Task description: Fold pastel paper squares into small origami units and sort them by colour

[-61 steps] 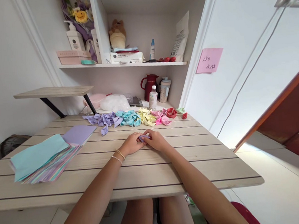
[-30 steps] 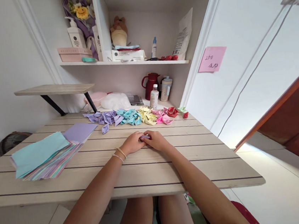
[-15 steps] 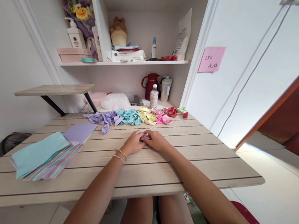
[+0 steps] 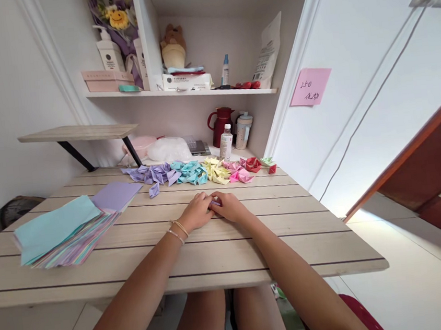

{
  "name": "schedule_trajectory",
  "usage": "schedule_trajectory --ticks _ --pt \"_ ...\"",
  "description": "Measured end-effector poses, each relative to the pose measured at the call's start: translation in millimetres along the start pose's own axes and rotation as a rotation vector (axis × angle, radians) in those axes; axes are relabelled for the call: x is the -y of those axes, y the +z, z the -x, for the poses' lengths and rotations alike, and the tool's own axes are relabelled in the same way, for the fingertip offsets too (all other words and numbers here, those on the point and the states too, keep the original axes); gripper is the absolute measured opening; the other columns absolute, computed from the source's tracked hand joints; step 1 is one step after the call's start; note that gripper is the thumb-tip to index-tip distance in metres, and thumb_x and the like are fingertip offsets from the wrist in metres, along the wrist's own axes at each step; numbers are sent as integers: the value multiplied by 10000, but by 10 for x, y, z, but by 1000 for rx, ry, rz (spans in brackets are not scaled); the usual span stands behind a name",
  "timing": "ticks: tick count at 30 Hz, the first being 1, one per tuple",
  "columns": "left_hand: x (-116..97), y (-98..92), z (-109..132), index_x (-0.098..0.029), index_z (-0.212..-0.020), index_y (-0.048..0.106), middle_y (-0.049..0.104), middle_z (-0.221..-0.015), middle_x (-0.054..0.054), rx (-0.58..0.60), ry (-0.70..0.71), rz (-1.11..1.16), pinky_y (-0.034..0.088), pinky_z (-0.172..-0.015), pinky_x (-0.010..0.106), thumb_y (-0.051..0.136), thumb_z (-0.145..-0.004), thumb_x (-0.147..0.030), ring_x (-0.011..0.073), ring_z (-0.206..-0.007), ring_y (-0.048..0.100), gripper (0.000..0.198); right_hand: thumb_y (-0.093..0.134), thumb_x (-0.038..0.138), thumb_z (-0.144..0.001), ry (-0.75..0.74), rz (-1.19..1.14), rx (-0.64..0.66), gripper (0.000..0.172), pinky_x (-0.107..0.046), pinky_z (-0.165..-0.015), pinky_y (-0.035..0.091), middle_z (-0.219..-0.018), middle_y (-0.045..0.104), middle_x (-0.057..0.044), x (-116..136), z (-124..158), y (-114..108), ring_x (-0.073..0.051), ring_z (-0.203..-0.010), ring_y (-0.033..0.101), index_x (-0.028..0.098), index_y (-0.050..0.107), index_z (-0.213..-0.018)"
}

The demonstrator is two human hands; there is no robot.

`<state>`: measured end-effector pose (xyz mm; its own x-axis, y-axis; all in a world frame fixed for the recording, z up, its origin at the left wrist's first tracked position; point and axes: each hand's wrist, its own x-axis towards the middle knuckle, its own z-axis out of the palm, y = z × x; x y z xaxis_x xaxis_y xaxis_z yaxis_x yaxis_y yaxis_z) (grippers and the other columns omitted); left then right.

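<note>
My left hand and my right hand meet at the middle of the table, fingers closed together on a small folded piece of purple paper. Only a thin strip of that paper shows; the fingers cover the rest. Beyond the hands lies a row of folded paper boats: purple ones, blue ones, yellow ones, pink ones, a red one and a green one. A single purple boat sits a little nearer to me.
On the left, a fanned stack of coloured paper lies beside a purple sheet. A small raised shelf stands at the back left. Behind the boats are a plastic bottle, a red jug and a tumbler.
Both hands stay together in the same place, with slight finger movement; a little less of the purple paper shows between them. The view has shifted very slightly.
</note>
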<state>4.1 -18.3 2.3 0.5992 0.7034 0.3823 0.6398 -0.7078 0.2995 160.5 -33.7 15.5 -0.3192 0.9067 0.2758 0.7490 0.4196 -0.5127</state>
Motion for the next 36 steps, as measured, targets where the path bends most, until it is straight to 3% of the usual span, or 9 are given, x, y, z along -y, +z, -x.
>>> schedule_trajectory --ticks 13,18,21,25,28,36 --pt "-26 -49 -5 -171 -872 574 589 -864 69 27 -23 10 431 -712 301 536 -727 -182 209 -813 549 150 518 286 -786 -33 40 -15 228 -227 -623 356 -850 675 -60 -33 -11 29 -163 -712 572 182 619 -961" --pt "-22 -44 -2 -165 -854 588 598 -866 84 -59 4 -2 426 -761 324 557 -722 -191 230 -870 547 138 519 270 -792 -44 -7 -37 234 -232 -653 373 -864 679 -58 -58 -23 43 -163 -727 582 188 620 -986" --pt "24 -26 -17 -164 -861 595 628 -845 75 -107 -30 150 442 -745 317 551 -748 -234 216 -838 576 139 481 240 -818 -56 -68 -69 213 -231 -668 385 -841 684 -54 -90 -38 40 -155 -716 589 185 634 -955" --pt "130 11 -56 -151 -758 590 664 -723 60 -136 -218 529 478 -618 275 544 -767 -336 175 -665 617 191 443 250 -837 -8 -224 -60 213 -212 -602 405 -711 677 -21 -143 -66 25 -127 -577 586 175 641 -824" --pt "198 30 -85 -141 -717 599 668 -670 57 -144 -280 753 494 -612 267 532 -773 -370 151 -602 622 245 440 309 -839 36 -335 -44 246 -209 -575 418 -708 678 -14 -173 -89 27 -118 -526 585 169 627 -761" --pt "252 71 -104 -130 -776 632 668 -654 47 -201 -339 883 506 -603 271 569 -746 -372 154 -588 631 252 362 414 -852 152 -365 -63 422 -226 -567 419 -554 632 -18 -213 -138 90 -148 -530 585 145 629 -666"
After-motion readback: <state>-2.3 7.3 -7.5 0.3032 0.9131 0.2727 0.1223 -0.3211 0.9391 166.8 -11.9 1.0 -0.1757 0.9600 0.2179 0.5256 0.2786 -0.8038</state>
